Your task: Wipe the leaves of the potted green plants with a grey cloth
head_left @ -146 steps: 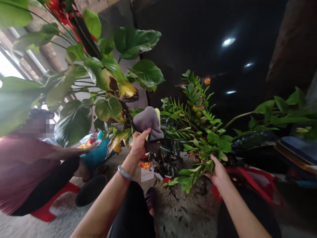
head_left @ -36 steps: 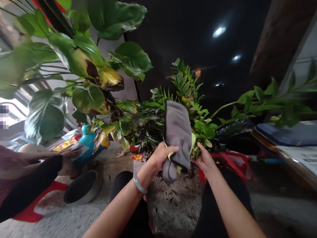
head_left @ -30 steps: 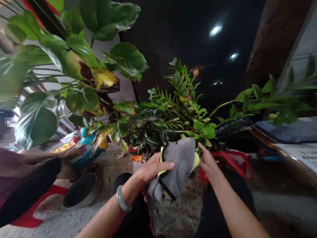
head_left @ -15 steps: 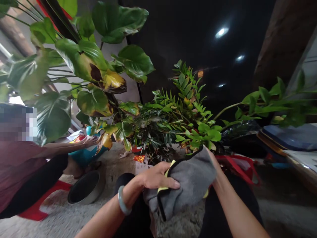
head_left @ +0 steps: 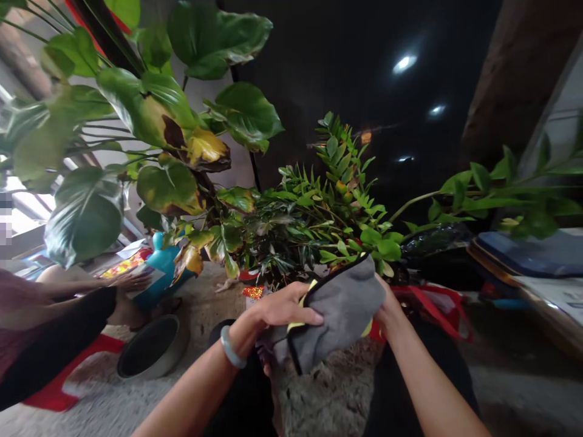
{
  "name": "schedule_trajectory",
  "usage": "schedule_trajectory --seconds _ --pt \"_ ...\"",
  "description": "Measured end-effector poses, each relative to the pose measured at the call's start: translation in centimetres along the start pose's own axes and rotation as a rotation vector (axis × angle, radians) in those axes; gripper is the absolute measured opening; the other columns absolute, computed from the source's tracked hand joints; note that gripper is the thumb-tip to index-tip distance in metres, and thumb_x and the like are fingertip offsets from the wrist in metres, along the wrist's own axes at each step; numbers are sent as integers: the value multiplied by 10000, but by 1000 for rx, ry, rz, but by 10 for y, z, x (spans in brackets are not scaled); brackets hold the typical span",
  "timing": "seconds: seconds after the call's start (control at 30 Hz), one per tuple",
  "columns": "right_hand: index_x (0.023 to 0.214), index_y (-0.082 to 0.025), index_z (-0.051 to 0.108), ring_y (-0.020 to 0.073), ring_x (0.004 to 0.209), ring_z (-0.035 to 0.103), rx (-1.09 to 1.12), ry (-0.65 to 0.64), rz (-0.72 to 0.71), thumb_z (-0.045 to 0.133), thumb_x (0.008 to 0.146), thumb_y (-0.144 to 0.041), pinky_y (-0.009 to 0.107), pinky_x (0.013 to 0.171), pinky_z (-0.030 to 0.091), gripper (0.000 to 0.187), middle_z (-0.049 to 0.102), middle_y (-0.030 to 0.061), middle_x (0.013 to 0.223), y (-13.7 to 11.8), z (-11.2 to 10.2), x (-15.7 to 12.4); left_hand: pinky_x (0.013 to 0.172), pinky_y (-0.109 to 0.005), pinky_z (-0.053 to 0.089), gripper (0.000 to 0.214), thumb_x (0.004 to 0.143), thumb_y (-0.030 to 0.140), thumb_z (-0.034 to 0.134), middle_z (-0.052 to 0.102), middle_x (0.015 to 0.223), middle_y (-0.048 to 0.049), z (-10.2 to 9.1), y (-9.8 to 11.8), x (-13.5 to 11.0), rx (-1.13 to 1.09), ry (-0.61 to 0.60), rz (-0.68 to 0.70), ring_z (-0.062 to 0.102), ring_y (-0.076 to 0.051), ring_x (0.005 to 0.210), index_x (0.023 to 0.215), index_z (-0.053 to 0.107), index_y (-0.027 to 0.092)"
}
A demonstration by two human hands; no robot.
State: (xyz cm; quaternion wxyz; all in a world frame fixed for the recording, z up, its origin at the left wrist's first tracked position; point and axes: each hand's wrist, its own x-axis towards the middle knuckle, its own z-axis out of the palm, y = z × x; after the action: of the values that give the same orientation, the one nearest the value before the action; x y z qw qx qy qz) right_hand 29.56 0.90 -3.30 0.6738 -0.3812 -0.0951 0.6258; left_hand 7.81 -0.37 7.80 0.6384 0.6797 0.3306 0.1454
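A grey cloth [head_left: 339, 312] with black edging and a yellow-green underside is stretched between my hands, in front of my knees. My left hand [head_left: 289, 308] grips its left side, the thumb lying on top and the fingers partly hidden; a pale bangle circles that wrist. On the cloth's right side my right hand [head_left: 386, 308] holds on from behind, most of its fingers covered by the fabric. Just beyond the cloth stands a low leafy plant [head_left: 339, 212]. Whether anything lies under the cloth cannot be seen.
At the left a co-worker's hand [head_left: 132, 279] rests near a blue plastic object [head_left: 161, 264]. A grey basin [head_left: 157, 346] and a red stool [head_left: 64, 382] stand on the floor there. Large leaves [head_left: 168, 188] hang at upper left. A red bag [head_left: 444, 303] lies at right.
The cloth and my right hand have shifted slightly left and the cloth's lower part has drawn up. The co-worker has leaned left, mostly out of view, with the hand lower.
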Motion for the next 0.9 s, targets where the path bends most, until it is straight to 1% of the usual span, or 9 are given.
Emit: schedule_trajectory --seconds 0.07,0.17,0.3,0.43,0.53,0.67,0.77,0.83,0.9 --pt "685 -251 644 216 589 674 21 59 29 627 779 -325 324 567 536 121 698 -6 565 -3 -2 0 628 -244 474 252 585 265 776 674 726 7 -11 15 -12 -37 19 38 607 -176 682 797 712 145" --pt "659 -235 619 184 444 611 -4 146 115 595 810 -329 297 440 480 179 680 -7 527 -5 -5 1 635 -247 474 304 586 295 786 671 720 -5 -16 32 4 -149 264 190 606 -169 666 826 699 129" --pt "680 -210 627 178 415 598 -32 124 135 629 789 -342 286 418 456 171 672 3 511 -3 -5 3 645 -272 492 395 525 328 818 682 720 -14 -4 14 45 -323 513 193 598 -165 646 828 670 123" --pt "691 -208 635 181 436 615 -24 135 148 635 781 -328 279 430 455 150 681 9 518 -4 -5 1 670 -261 486 388 511 324 839 696 732 -10 3 -15 29 -244 356 38 615 -171 694 811 695 125" --pt "693 -206 636 186 444 621 -8 141 143 611 802 -316 288 429 460 157 691 18 536 -7 -5 -3 645 -244 485 380 538 324 837 701 749 -13 -9 -8 -5 -201 264 13 617 -163 681 833 707 122" --pt "677 -209 628 180 419 600 -15 156 127 609 809 -306 296 432 469 166 678 10 518 -7 -3 -3 586 -233 477 413 538 342 841 695 724 -14 -36 16 -7 -263 580 203 604 -151 619 850 680 124" --pt "666 -205 624 170 401 583 -29 149 120 633 795 -317 284 422 461 171 659 0 492 -3 -2 1 596 -252 485 437 523 353 837 688 701 -7 -43 9 15 -327 777 264 597 -151 598 852 658 130" --pt "667 -206 624 165 394 579 -33 141 117 651 783 -324 284 426 469 168 654 -6 486 0 -4 4 602 -260 485 409 503 330 841 684 682 -7 -37 -9 20 -307 758 170 595 -150 592 807 656 129" --pt "681 -211 629 171 407 595 -34 135 117 667 769 -327 294 438 485 151 668 -5 505 0 -7 5 607 -257 479 379 502 317 841 685 681 -8 -27 -26 11 -261 626 55 598 -152 606 782 668 130"
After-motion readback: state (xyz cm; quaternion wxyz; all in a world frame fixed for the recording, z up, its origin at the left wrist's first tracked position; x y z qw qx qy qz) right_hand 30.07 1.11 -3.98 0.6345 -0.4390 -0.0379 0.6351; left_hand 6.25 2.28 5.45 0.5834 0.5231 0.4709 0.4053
